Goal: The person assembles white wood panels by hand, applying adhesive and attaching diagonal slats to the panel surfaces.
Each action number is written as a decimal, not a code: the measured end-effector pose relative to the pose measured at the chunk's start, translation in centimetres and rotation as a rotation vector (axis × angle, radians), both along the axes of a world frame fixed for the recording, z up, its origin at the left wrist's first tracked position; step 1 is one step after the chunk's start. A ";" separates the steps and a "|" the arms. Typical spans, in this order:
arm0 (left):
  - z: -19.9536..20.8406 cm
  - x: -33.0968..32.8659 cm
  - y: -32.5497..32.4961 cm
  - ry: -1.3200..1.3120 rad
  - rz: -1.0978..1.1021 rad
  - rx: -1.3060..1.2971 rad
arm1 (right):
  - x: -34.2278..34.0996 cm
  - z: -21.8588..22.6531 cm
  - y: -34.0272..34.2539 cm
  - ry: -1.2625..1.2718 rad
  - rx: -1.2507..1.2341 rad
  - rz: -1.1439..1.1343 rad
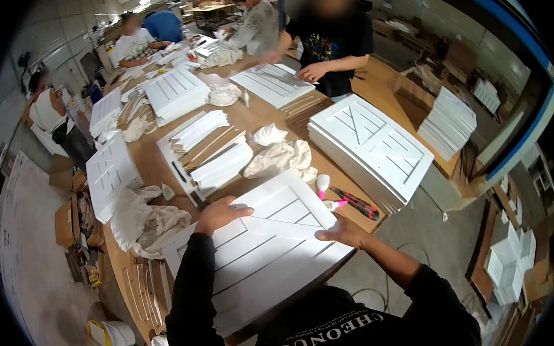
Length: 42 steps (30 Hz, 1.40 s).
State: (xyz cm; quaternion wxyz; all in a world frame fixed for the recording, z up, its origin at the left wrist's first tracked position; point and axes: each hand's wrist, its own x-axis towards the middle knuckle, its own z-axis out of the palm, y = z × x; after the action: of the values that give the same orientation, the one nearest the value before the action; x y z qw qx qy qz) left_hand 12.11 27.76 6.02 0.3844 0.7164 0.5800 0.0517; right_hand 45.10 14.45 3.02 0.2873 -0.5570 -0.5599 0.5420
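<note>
At the left of the counter point(254, 114) leans or lies a white grooved board point(109, 174), with a crumpled white cloth point(145, 222) nearer the person. Next comes the left hand point(224, 214), holding the far edge of a large white panel point(269, 256), thumb laid on its face. The panel lies between both hands, tilted toward the person's body, its near part beneath the left forearm. Two pink-tipped bottles point(322, 183) sit just beyond its right corner. The right hand point(344, 231) holds the right edge, thumb on top, fingers mostly hidden. Farther right are a red-and-black utility knife point(355, 203) and a panel stack point(370, 142).
</note>
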 end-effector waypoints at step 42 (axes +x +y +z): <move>-2.2 -1.5 -0.1 -0.017 -0.092 0.157 | -11.5 5.3 13.1 -1.016 0.267 0.802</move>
State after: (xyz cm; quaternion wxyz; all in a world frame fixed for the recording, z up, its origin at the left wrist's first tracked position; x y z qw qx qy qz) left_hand 10.61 27.64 3.84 0.3340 0.7697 0.5373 0.0853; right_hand 33.60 27.58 8.29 -0.1702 -0.4514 -0.8522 0.2026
